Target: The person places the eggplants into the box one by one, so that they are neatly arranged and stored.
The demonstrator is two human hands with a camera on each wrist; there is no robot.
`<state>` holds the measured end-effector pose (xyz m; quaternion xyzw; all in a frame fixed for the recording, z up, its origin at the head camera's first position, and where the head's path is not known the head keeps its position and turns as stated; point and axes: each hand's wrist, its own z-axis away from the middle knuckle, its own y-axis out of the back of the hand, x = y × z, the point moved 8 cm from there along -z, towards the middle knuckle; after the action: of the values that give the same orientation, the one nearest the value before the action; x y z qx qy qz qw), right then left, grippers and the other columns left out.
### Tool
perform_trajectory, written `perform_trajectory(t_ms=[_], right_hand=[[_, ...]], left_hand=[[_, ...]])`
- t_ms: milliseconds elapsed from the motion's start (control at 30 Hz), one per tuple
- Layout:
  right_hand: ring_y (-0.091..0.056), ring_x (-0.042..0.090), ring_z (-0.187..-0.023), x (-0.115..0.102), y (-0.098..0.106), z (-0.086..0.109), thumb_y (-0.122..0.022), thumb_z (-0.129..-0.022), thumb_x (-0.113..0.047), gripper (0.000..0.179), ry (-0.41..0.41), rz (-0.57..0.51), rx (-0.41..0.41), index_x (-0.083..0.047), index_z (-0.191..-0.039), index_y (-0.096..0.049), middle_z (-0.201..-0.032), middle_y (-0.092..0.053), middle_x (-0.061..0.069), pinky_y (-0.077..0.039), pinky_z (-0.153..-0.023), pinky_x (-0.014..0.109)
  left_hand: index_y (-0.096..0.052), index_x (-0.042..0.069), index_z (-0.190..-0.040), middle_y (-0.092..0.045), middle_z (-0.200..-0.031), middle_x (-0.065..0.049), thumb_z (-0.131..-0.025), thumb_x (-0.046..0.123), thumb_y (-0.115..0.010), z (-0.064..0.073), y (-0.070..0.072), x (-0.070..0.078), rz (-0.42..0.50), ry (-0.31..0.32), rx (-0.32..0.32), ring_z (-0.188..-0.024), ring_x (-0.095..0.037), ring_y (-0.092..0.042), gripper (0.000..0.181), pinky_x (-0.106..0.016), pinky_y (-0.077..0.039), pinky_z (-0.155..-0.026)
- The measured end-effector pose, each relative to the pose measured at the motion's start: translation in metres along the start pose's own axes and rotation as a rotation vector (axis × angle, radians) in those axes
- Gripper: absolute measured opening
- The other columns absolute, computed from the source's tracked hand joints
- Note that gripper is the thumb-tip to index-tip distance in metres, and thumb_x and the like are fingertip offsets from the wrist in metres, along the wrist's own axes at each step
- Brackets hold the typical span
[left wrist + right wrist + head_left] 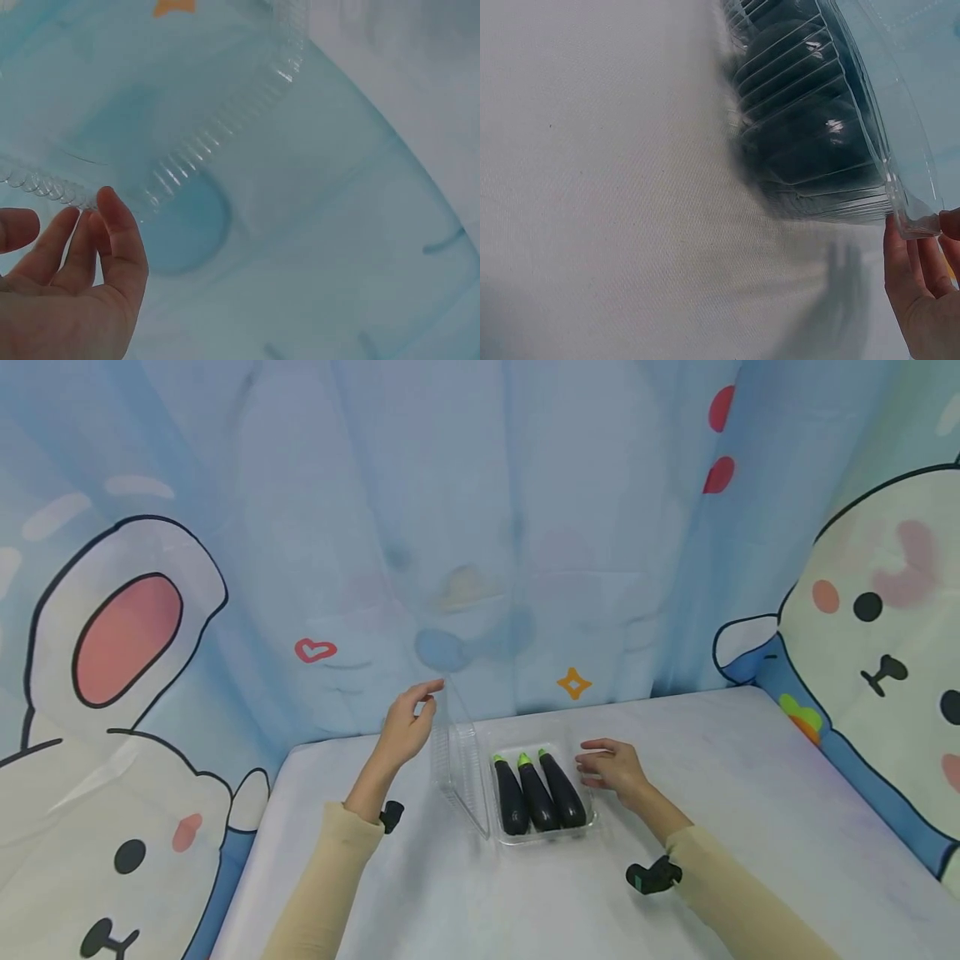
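A clear plastic clamshell box (543, 836) stands on the table with its lid (461, 760) swung up on the left side. Three dark eggplants (537, 795) with green stem ends lie side by side in it. At the raised lid's top edge is my left hand (407, 725); in the left wrist view its fingertips (109, 201) touch the ribbed lid edge, thumb apart. My right hand (615, 768) is at the box's right side. In the right wrist view its thumb and fingers (932, 266) pinch the rim corner, and the eggplants show dark through the ribbed wall.
A white cloth covers the table (720, 793). Behind it hangs a light blue curtain (480, 527) printed with cartoon animals, close behind the raised lid. Each wrist bears a small black device (655, 876).
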<state>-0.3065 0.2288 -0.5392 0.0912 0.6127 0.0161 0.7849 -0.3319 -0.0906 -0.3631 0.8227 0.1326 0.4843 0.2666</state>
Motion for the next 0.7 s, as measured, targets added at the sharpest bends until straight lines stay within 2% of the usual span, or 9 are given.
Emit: perform_trajectory(t_ms=[167,433,700], right_hand=[[-0.069,0.02,-0.096,0.0001,-0.0007,0.0014,-0.056,-0.096,-0.004,0.04,-0.003,0.0,0.002,0.008,-0.134,-0.051,-0.123,-0.063,0.028,-0.058,-0.076,0.034],[-0.068,0.027,-0.102,-0.0014,-0.0012,0.0031,-0.056,-0.096,-0.004,0.04,-0.001,0.011,0.003,0.008,-0.134,-0.051,-0.123,-0.062,0.028,-0.058,-0.076,0.034],[-0.069,0.024,-0.098,0.0008,-0.001,0.0004,-0.056,-0.097,-0.005,0.04,0.002,0.019,0.018,0.007,-0.134,-0.051,-0.124,-0.062,0.028,-0.058,-0.076,0.034]], left_hand=[[-0.056,-0.001,-0.136,-0.058,-0.135,-0.015,-0.1,0.005,-0.046,0.0007,-0.0025,-0.0001,0.002,-0.011,0.013,-0.118,-0.034,-0.054,0.039,-0.047,-0.052,-0.087],[-0.058,0.0,-0.134,-0.06,-0.132,-0.014,-0.095,0.002,-0.053,-0.0017,-0.0052,0.005,0.01,-0.043,0.025,-0.116,-0.033,-0.055,0.039,-0.044,-0.053,-0.086],[-0.06,-0.002,-0.132,-0.061,-0.13,-0.015,-0.093,-0.001,-0.057,-0.0042,-0.0094,0.0068,0.018,-0.061,0.032,-0.114,-0.035,-0.056,0.038,-0.043,-0.054,-0.084]])
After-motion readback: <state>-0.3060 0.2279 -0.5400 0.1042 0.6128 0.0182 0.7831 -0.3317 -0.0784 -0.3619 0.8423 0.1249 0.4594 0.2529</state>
